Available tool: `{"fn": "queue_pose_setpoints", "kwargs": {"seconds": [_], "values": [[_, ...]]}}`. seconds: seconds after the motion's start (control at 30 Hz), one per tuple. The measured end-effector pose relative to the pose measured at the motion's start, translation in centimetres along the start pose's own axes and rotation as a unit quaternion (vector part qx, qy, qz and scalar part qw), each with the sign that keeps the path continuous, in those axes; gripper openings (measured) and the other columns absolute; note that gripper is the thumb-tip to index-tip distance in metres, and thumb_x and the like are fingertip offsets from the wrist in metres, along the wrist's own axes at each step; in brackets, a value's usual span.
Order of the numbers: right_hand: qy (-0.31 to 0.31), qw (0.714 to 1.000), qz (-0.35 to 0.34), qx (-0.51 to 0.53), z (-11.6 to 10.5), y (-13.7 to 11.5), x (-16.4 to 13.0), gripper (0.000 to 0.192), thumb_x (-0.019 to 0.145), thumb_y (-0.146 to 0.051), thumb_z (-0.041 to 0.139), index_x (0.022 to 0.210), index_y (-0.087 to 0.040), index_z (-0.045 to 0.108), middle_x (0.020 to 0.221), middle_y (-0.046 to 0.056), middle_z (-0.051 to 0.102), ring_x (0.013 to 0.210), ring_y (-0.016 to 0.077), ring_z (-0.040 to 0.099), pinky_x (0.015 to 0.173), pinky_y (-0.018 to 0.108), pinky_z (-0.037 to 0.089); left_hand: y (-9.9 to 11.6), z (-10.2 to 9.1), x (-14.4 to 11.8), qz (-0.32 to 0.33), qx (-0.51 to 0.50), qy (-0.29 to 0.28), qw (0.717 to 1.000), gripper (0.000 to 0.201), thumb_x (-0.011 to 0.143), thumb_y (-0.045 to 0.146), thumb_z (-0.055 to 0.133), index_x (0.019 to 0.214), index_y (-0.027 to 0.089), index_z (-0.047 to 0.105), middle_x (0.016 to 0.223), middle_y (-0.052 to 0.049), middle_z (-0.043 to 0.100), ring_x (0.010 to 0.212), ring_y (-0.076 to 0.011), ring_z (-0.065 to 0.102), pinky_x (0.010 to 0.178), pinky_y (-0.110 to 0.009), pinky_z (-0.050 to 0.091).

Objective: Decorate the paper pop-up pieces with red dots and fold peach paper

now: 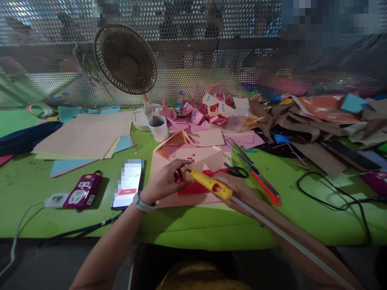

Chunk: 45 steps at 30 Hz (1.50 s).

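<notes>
The right hand (238, 190) grips one yellow glue gun (206, 181), its nozzle just beside the left hand (167, 177), whose curled fingers hold one peach paper piece (207, 160) over the green table (193, 233). One pair of scissors (240, 172) and one red-handled cutter (265, 186) lie to the right.

Green tabletop (290, 197) lies open between red cutter (263, 185) and black cable (338, 209); the phone (129, 181) obstructs leftward reach.
</notes>
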State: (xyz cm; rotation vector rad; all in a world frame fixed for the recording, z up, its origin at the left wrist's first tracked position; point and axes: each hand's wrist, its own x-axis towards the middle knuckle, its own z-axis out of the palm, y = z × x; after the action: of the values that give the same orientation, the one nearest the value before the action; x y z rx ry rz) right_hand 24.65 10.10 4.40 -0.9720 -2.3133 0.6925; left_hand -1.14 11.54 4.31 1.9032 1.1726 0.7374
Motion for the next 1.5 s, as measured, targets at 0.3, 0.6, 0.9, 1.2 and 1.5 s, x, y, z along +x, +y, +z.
{"fn": "queue_pose_setpoints", "kwargs": {"seconds": [0.3,0.6,0.9,1.2,1.5], "values": [[0.015,0.999,-0.031,-0.005,0.5,0.6,-0.2,0.023,0.083,-0.024,0.055,0.106,-0.025,0.057,0.096,0.006,0.070,0.080,0.0201,0.069,0.067,0.030,0.055,0.2,0.1,0.0,-0.002,0.003,-0.002,1.000,0.051,0.078,0.023,0.068,0.126,0.020,0.053,0.100,-0.004,0.058,0.065,-0.0090,0.051,0.057,-0.023,0.048],[-0.005,1.000,-0.016,-0.011,-0.1,0.1,-0.1,0.021,0.084,-0.023,0.054,0.105,-0.021,0.059,0.096,0.008,0.071,0.080,0.0201,0.068,0.068,0.029,0.053,0.4,0.1,0.1,-0.004,0.000,-0.003,1.000,0.051,0.078,0.024,0.068,0.126,0.019,0.054,0.099,-0.005,0.058,0.065,-0.0091,0.051,0.058,-0.024,0.049],[-0.006,0.999,-0.032,-0.009,-0.1,0.4,-0.1,0.019,0.086,-0.024,0.055,0.104,-0.024,0.059,0.095,0.007,0.071,0.078,0.0201,0.068,0.065,0.030,0.054,0.4,0.1,0.1,-0.001,0.005,0.000,1.000,0.050,0.078,0.024,0.068,0.126,0.019,0.054,0.101,-0.006,0.059,0.066,-0.0097,0.052,0.059,-0.024,0.049],[0.097,0.994,-0.037,-0.023,-1.9,-0.3,-0.3,0.019,0.086,-0.028,0.058,0.103,-0.022,0.061,0.096,0.007,0.071,0.082,0.0223,0.069,0.070,0.034,0.056,-0.1,0.2,0.1,0.013,-0.003,0.004,1.000,0.049,0.079,0.026,0.069,0.125,0.020,0.055,0.114,-0.009,0.059,0.074,-0.0113,0.056,0.064,-0.025,0.051],[0.192,0.968,0.067,-0.147,-8.0,2.8,-4.5,0.028,0.085,-0.044,0.065,0.104,-0.024,0.062,0.095,0.008,0.069,0.080,0.0243,0.066,0.068,0.037,0.054,0.4,-1.4,0.0,-0.017,-0.058,0.023,0.998,0.053,0.079,0.035,0.070,0.127,0.018,0.053,0.095,-0.004,0.060,0.072,-0.0130,0.059,0.066,-0.028,0.053]]}}
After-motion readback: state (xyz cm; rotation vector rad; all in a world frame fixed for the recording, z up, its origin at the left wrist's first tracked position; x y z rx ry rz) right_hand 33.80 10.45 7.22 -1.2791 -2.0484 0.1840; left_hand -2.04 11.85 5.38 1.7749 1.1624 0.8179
